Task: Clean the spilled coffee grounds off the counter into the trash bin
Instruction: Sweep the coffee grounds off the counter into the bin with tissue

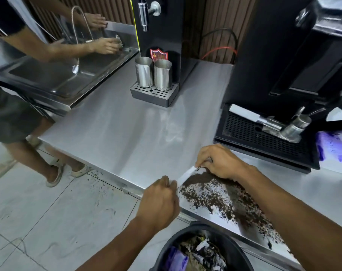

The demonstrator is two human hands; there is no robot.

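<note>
Coffee grounds (202, 178) on the steel table (127, 124), close to its front edge, at 5 o'clock in your view. The heap is dense and dark where it meets a white strip (185, 174), and thins to scattered specks toward 4 o'clock.

Your left grip (158, 200) is curled narrow and pinches the strip's near end, just off the table edge. Your right grip (221, 163) pinches the far end, at 2 o'clock from the left one. The strip spans the gap between them, its edge against the table. The grounds lie directly at 4 o'clock of the strip, touching it, and pass under your right forearm.

Trash bin (163, 253), black and round, stands on the floor at 6 o'clock, below the table edge and beneath the grounds. It holds crumpled paper, a purple wrapper and brownish waste.

Loose grounds also speckle the floor (99, 184) at 8 o'clock.

At 12 o'clock two steel pitchers (153, 75) stand side by side, touching, on a small drip tray (153, 94); whether they hold anything cannot be told. At 2 o'clock a portafilter (271, 124) lies on the black grille of the espresso machine (283, 55).

At 10 o'clock a second person (105, 45) works at the sink (68, 75).
</note>
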